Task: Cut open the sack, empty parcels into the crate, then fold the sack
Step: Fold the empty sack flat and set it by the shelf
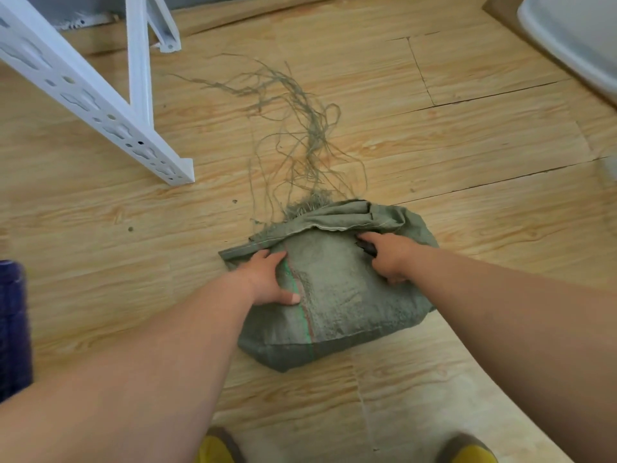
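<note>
A grey-green woven sack (337,289) lies bulging on the wooden floor in front of me, its far end folded over and frayed. Long loose threads (300,135) trail from that end across the floor. My left hand (267,279) grips the sack's left side beside a green and red stripe. My right hand (389,257) clutches the fabric at the sack's upper right. No parcels show; the sack hides whatever is inside.
A white perforated metal frame (110,105) stands at the upper left. A pale plastic crate (574,38) shows at the top right corner. A dark blue object (13,329) sits at the left edge. My yellow shoes (217,449) are at the bottom.
</note>
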